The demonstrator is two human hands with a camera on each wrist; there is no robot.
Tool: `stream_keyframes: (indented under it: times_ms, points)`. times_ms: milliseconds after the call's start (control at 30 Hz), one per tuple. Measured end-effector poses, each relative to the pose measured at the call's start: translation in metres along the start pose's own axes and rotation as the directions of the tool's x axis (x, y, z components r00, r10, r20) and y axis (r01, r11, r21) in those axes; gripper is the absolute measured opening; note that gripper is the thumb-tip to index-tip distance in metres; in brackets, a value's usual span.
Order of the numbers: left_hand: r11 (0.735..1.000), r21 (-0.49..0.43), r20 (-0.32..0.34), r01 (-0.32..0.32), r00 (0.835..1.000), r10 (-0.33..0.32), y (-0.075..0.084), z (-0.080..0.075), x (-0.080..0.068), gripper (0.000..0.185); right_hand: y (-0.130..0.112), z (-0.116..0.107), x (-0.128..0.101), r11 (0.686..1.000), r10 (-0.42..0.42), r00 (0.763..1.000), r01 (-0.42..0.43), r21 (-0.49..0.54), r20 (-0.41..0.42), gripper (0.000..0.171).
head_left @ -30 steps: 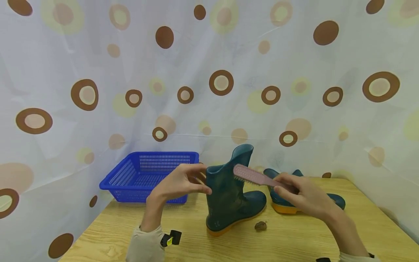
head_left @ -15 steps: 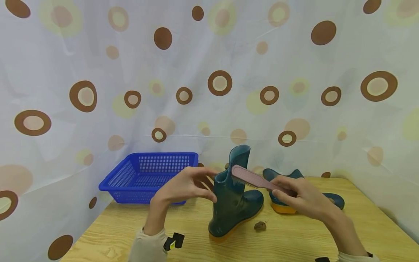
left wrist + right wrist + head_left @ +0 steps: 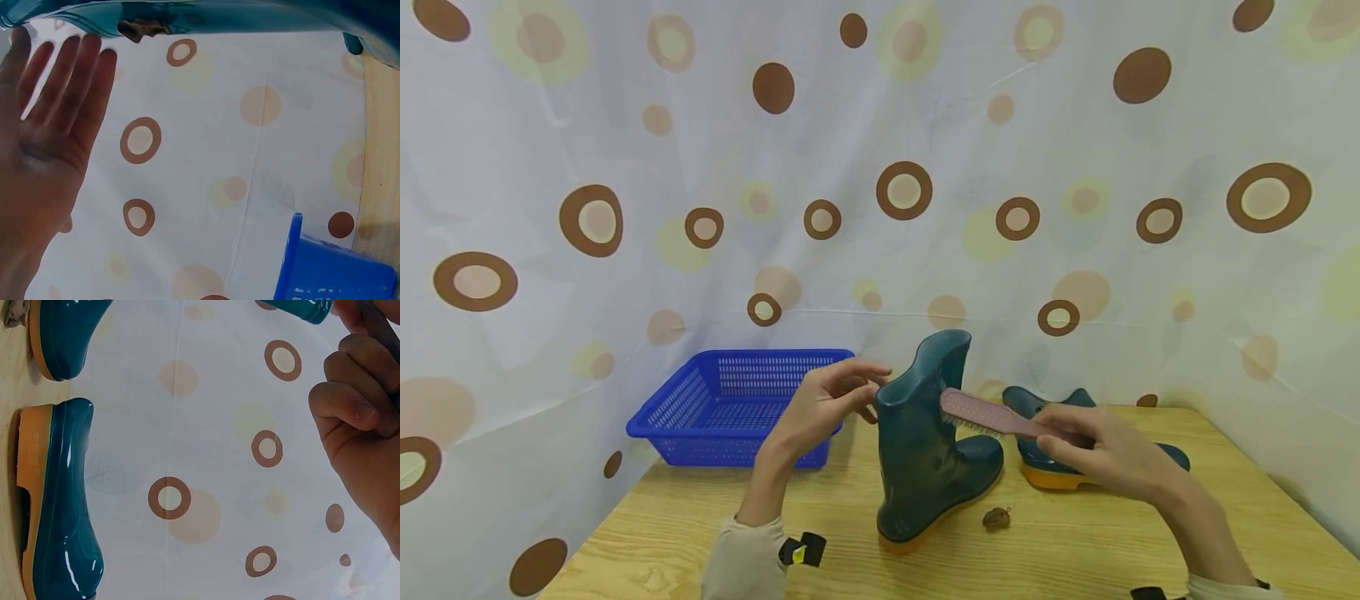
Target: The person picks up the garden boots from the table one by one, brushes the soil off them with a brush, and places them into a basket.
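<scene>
A dark teal rubber boot [image 3: 925, 454] with an orange sole stands upright at the middle of the wooden table [image 3: 1075, 550]. My left hand [image 3: 868, 383] reaches to the boot's top rim with fingers straight; the left wrist view shows its palm [image 3: 50, 144] flat and open below the boot [image 3: 250, 15]. My right hand [image 3: 1060, 433] grips the handle of a pink brush [image 3: 985, 415], whose bristles lie against the front of the boot's shaft. Curled fingers [image 3: 353, 406] show in the right wrist view.
A second teal boot [image 3: 1045, 467] lies behind my right hand, also seen as the boot [image 3: 62, 506] in the right wrist view. A small brown lump [image 3: 997, 518] sits by the standing boot. A blue plastic basket [image 3: 737, 400] stands at the back left. A spotted curtain [image 3: 880, 167] surrounds the table.
The boot has turned slightly and stands straighter. My left hand rose from the shaft's side to its rim. The brush slid lower down the shaft's front.
</scene>
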State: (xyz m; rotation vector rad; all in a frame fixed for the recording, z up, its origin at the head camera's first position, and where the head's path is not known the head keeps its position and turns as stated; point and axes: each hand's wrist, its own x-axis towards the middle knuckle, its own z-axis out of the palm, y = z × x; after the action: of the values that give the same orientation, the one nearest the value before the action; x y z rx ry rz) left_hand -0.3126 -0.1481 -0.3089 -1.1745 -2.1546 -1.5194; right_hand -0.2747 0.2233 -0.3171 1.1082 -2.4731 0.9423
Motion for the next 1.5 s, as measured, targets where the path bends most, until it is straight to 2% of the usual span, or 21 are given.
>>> stream_keyframes:
  times_ms: [100,167,233,333,433,567,767,933,1133,1267,1500]
  points:
    - [0.996,0.059,-0.076,-0.071,0.994,0.075,-0.003,0.001,0.002,0.038,0.002,-0.002,-0.002,1.000,0.016,0.999,-0.016,-0.007,-0.030,0.017]
    - [0.988,0.080,-0.081,-0.132,0.987,0.138,-0.005,0.001,0.004,0.045,0.002,-0.004,-0.003,1.000,0.010,0.998,-0.011,-0.017,-0.054,0.017]
    - [0.973,0.109,-0.052,-0.205,0.976,0.211,-0.006,0.002,0.006,0.048,0.000,-0.004,-0.003,1.000,-0.003,0.996,0.000,-0.031,-0.084,0.018]
    - [0.940,0.139,0.037,-0.310,0.951,0.308,-0.005,0.005,0.009,0.050,-0.004,-0.004,-0.002,0.998,-0.023,0.992,0.016,-0.059,-0.127,0.019]
    - [0.913,0.172,0.121,-0.370,0.928,0.353,0.000,0.010,0.012,0.048,-0.008,-0.001,0.001,0.996,-0.039,0.989,0.027,-0.081,-0.144,0.020]
    - [0.921,0.181,0.148,-0.345,0.935,0.321,0.006,0.019,0.013,0.050,-0.010,0.005,0.005,0.995,-0.069,0.989,0.059,-0.079,-0.131,0.022]
    - [0.944,0.175,0.077,-0.280,0.960,0.270,0.004,0.029,0.014,0.071,-0.013,0.010,0.009,0.994,-0.112,0.990,0.110,-0.027,-0.083,0.023]
    - [0.964,0.171,0.059,-0.203,0.979,0.196,0.007,0.035,0.015,0.073,-0.015,0.014,0.012,0.991,-0.131,0.989,0.130,-0.016,-0.072,0.022]
    - [0.985,0.118,0.014,-0.129,0.992,0.129,0.015,0.045,0.015,0.091,-0.019,0.018,0.013,0.991,-0.130,0.989,0.130,-0.014,-0.064,0.020]
    - [0.984,0.140,-0.039,-0.114,0.992,0.121,0.020,0.053,0.016,0.095,-0.020,0.018,0.013,0.990,-0.139,0.989,0.139,-0.010,-0.055,0.020]
    - [0.961,0.274,-0.090,-0.047,0.993,0.075,0.030,0.068,0.016,0.091,-0.020,0.013,0.011,0.991,-0.134,0.991,0.134,0.020,-0.031,0.022]
